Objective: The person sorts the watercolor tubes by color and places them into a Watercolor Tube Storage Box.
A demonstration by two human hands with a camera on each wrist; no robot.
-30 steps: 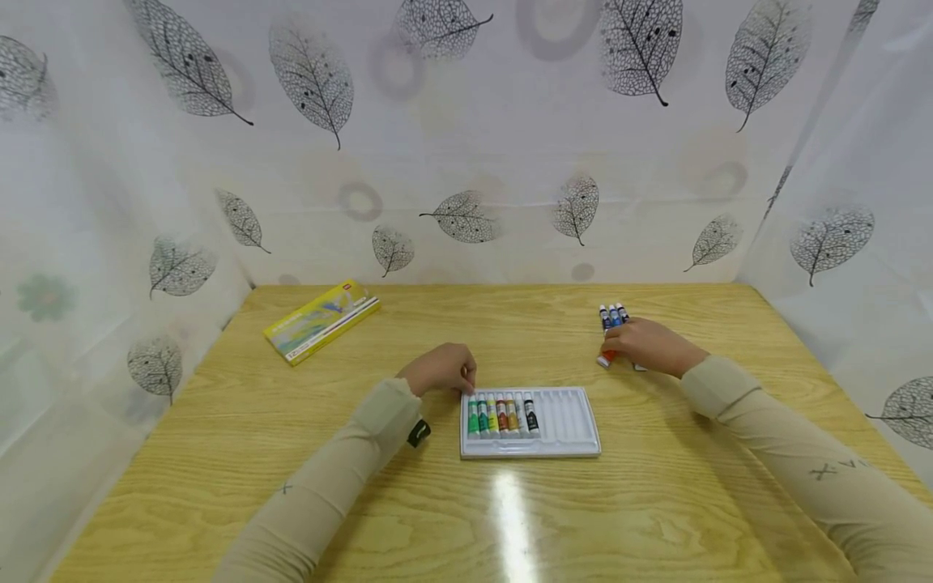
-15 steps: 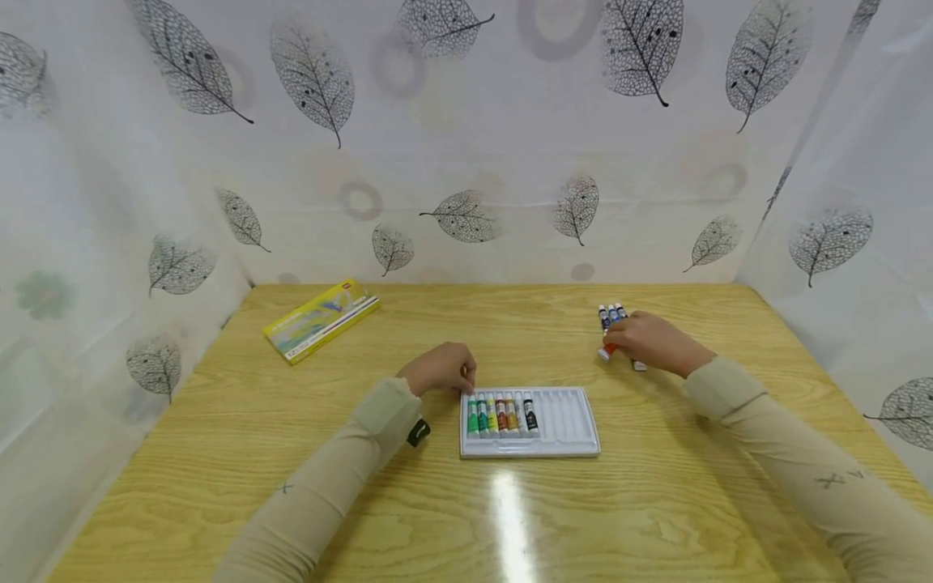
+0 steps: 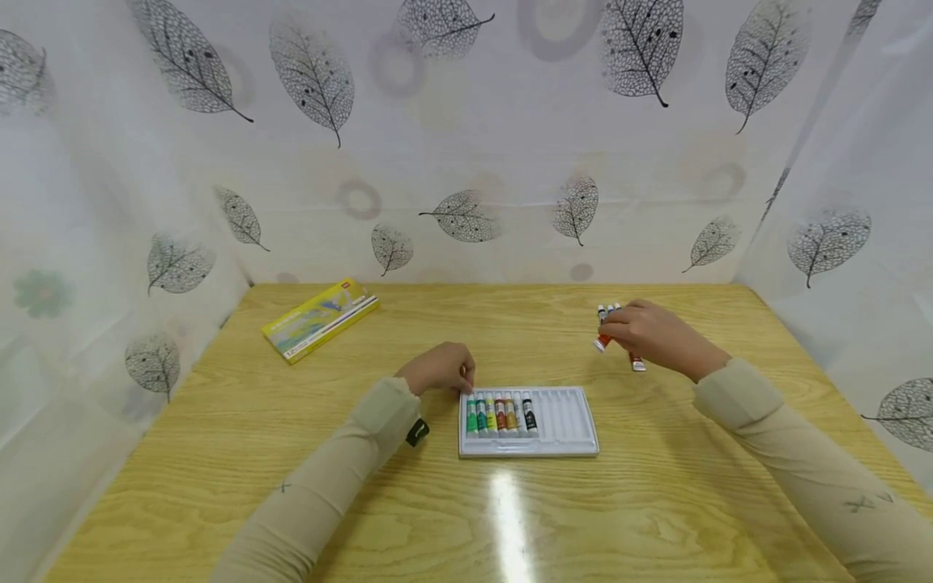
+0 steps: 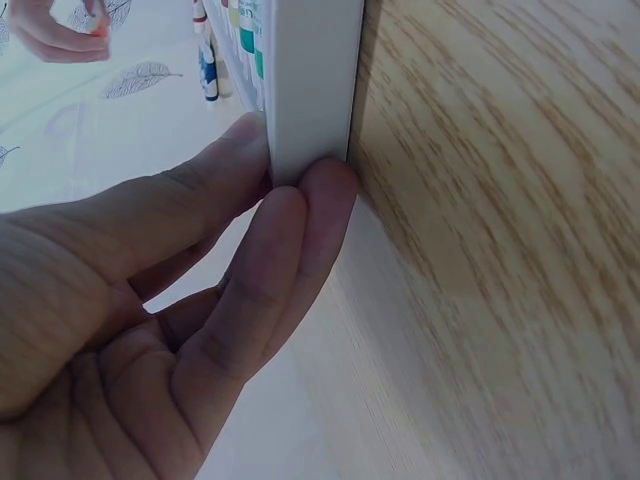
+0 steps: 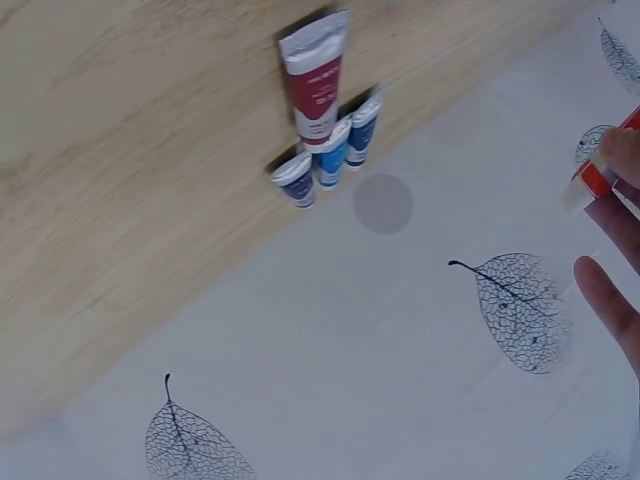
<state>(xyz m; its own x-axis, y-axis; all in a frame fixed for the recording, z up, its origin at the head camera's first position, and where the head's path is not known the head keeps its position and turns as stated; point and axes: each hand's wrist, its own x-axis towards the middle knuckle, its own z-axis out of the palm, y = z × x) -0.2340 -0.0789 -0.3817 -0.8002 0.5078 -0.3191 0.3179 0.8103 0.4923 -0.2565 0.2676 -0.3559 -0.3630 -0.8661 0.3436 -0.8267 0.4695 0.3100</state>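
Note:
My right hand (image 3: 659, 336) pinches an orange-red paint tube (image 3: 603, 341) between thumb and fingers, raised off the table. In the right wrist view the same tube (image 5: 597, 178) shows its pale cap at the right edge. Beneath that hand lie a dark red paint tube (image 5: 315, 85) and three blue-toned paint tubes (image 5: 330, 160). My left hand (image 3: 439, 368) pinches the back left corner of a white plastic tray (image 3: 568, 449), its thumb on top and fingertips against the side wall (image 4: 312, 90). Several paint tubes (image 3: 500, 417) fill the tray's left slots; bare slots show on the right.
A yellow paint box (image 3: 321, 320) lies slanted at the back left of the wooden table (image 3: 408, 518). A leaf-patterned white curtain (image 3: 496, 267) encloses the back and sides.
My right hand has lifted the orange-red tube away from the other tubes, rising slightly and uncovering more of the dark red one. My left hand and the tray have stayed put.

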